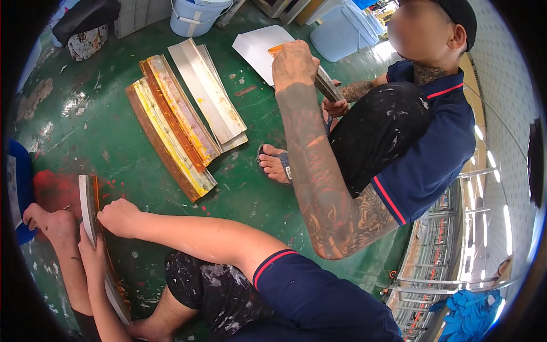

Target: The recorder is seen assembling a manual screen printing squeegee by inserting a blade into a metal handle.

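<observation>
At the lower left, a long squeegee [85, 200] with a pale metal holder and a brown-orange blade edge stands tilted between my bare feet. My left hand [92, 246] wraps round its holder partway along. My right hand [121, 218] is closed against the blade edge, near the upper end. Whatever its fingers pinch, if anything, is hidden. Beyond my hands, paint-stained squeegees [178, 111] with yellow, pink and brown smears lie side by side on the green floor. Paler metal pieces [206, 91] lie just right of them.
A co-worker [421, 154] squats at the right, both hands on another orange-bladed squeegee [329, 85]. A white sheet or tray [250, 51] lies behind. Pale blue buckets [196, 18] stand at the back. A blue container [20, 188] and red paint stains [54, 185] are at the left.
</observation>
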### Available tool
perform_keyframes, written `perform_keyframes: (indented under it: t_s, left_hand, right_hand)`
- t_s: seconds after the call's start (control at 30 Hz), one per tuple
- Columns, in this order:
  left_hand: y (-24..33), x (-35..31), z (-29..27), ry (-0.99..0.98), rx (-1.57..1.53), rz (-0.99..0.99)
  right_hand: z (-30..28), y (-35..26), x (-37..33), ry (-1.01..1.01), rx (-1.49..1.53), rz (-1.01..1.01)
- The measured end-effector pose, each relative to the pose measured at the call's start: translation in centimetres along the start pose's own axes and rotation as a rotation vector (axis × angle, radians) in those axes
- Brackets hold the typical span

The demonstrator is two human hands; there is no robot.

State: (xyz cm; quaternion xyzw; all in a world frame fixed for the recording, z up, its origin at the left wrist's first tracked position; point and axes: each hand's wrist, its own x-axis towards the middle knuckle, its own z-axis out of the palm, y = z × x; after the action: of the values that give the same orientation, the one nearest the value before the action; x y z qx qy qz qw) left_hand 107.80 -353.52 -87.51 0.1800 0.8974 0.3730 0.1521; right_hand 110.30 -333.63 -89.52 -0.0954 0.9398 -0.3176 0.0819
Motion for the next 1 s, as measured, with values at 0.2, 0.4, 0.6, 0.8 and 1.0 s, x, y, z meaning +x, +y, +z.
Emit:
perform_keyframes:
  t_s: [0.2, 0.4, 0.6, 0.8, 1.0]
  left_hand:
    - [0.6, 0.1, 0.6, -0.036, -0.044, 0.038]
    - [0.4, 0.0, 0.8, -0.061, -0.058, -0.006]
    - [-0.7, -0.6, -0.3, -0.066, 0.032, -0.019]
    - [1.1, 0.7, 0.0, -0.039, 0.095, 0.059]
    - [1.1, 0.0, -0.6, -0.073, 0.168, -0.114]
  right_hand:
    - [-0.9, 0.5, -0.5, -0.014, -0.011, -0.013]
    - [-1.5, -0.5, -0.5, -0.070, -0.065, 0.023]
    - [-1.5, -1.8, 0.1, 0.114, 0.155, 0.251]
    - [-4.4, 1.2, -2.3, 0.232, 0.014, 0.000]
    - [-1.7, 0.7, -1.9, 0.056, 0.181, 0.049]
